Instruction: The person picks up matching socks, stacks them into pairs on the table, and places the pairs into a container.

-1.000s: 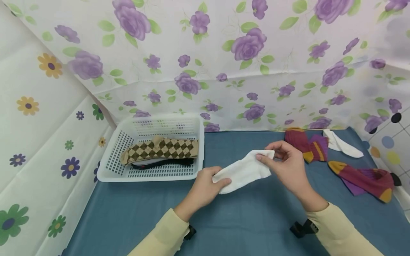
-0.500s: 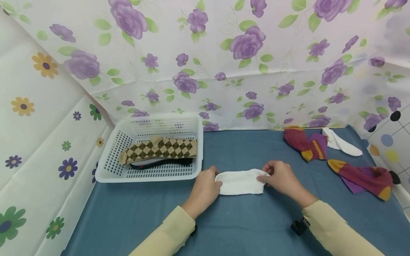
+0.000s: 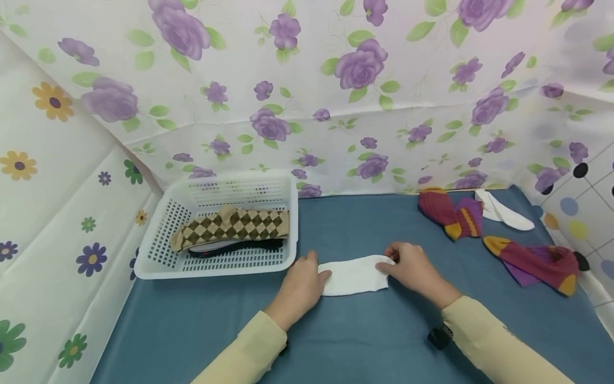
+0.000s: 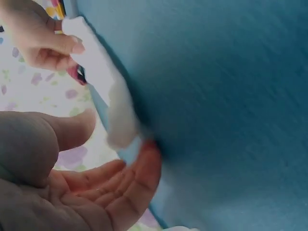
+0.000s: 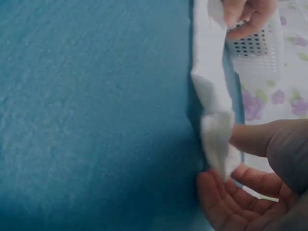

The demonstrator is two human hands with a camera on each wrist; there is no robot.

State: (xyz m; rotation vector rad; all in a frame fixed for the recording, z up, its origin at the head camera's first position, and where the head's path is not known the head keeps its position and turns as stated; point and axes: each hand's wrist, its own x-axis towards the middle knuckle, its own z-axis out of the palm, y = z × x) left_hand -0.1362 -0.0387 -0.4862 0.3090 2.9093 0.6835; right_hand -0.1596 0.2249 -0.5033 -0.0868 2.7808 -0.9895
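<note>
A white sock [image 3: 355,276] lies stretched sideways, low over the blue cloth, between the two hands. At its left end is the left hand [image 3: 298,288]; in the left wrist view that hand's thumb [image 4: 77,129] stands apart from its fingers, whose tips are right at the sock's end. The right hand [image 3: 412,272] pinches the other end. Up close, the right thumb [image 5: 250,139] presses against the folded white fabric [image 5: 219,137], with the fingers below it.
Left of the hands stands a white basket [image 3: 211,274] holding an argyle sock [image 3: 240,224] and a black sock [image 3: 240,246]. At right lie maroon-and-purple socks [image 3: 446,213], another such bundle [image 3: 534,264] and a second white sock [image 3: 503,210]. A floral sheet [image 3: 336,133] hangs behind.
The white sock has come down from a tilted, raised position to lie level near the cloth. Both hands have lowered with it, and the left thumb now stands off the sock.
</note>
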